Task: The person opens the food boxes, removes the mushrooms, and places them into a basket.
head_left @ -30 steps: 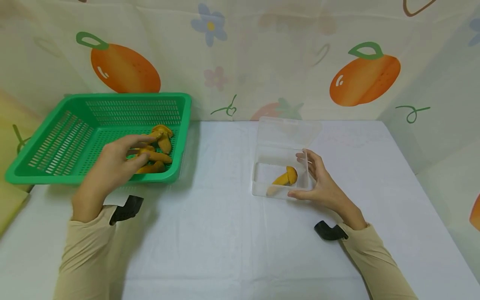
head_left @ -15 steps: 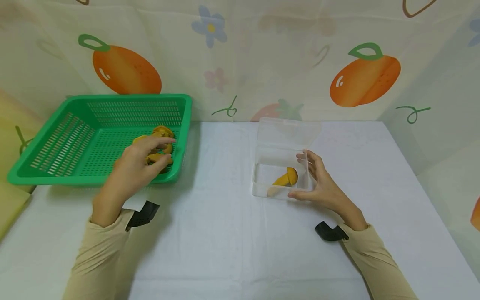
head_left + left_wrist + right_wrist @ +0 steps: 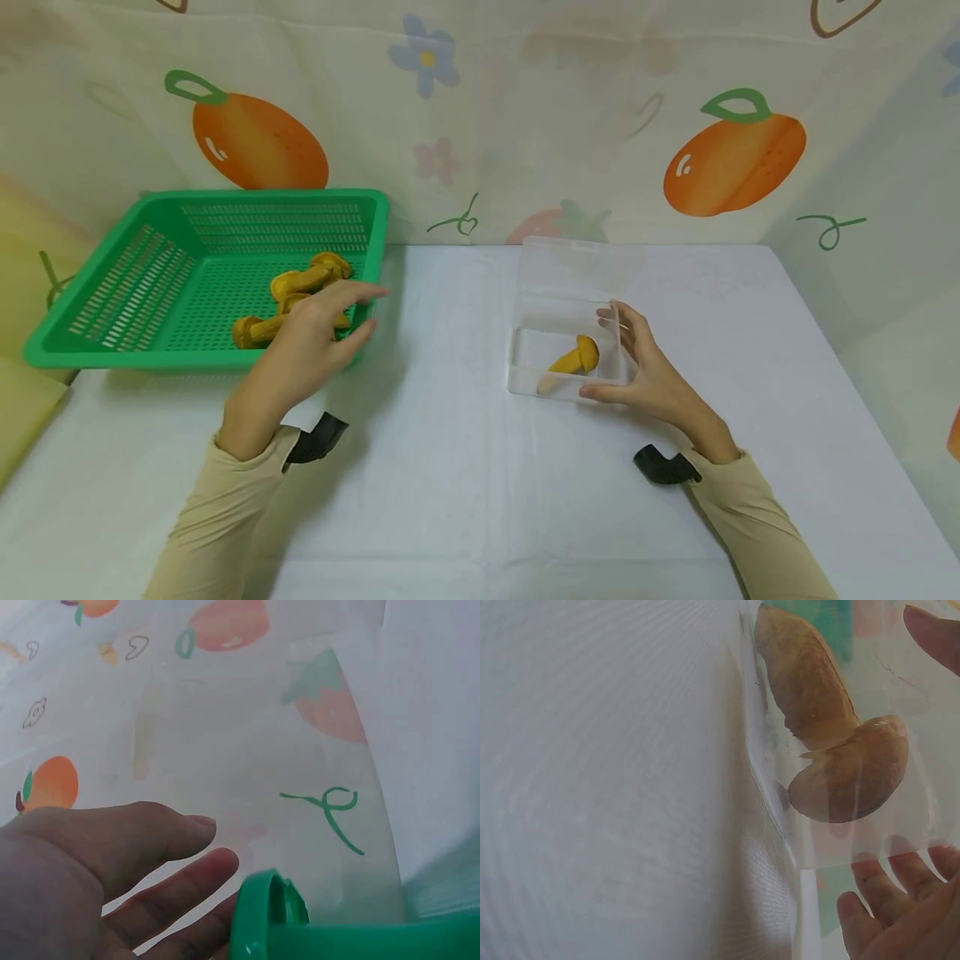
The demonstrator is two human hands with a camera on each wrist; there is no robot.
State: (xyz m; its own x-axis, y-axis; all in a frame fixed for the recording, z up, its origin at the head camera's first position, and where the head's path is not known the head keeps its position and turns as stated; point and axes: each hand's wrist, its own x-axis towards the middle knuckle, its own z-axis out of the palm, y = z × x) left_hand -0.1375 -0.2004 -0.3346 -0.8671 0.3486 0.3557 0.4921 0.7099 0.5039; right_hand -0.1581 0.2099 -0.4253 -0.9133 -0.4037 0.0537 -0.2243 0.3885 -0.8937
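Note:
My left hand hovers over the near right corner of the green plastic basket. Thumb and fingers stand apart with nothing between them, and in the left wrist view the fingers pass behind the basket rim. Several yellow-brown mushrooms lie inside the basket, some partly hidden by this hand. My right hand holds a clear plastic box at its right side, thumb at the front wall and fingers at the right wall. One mushroom lies in the box; the right wrist view shows its cap through the plastic.
The box's clear lid stands raised at the back. White cloth covers the table between basket and box. A fruit-print curtain hangs behind, with yellow cloth at the left.
My left hand has moved rightward across the basket, from above the mushrooms to the right rim, uncovering more mushrooms. The right hand and the box have stayed in place.

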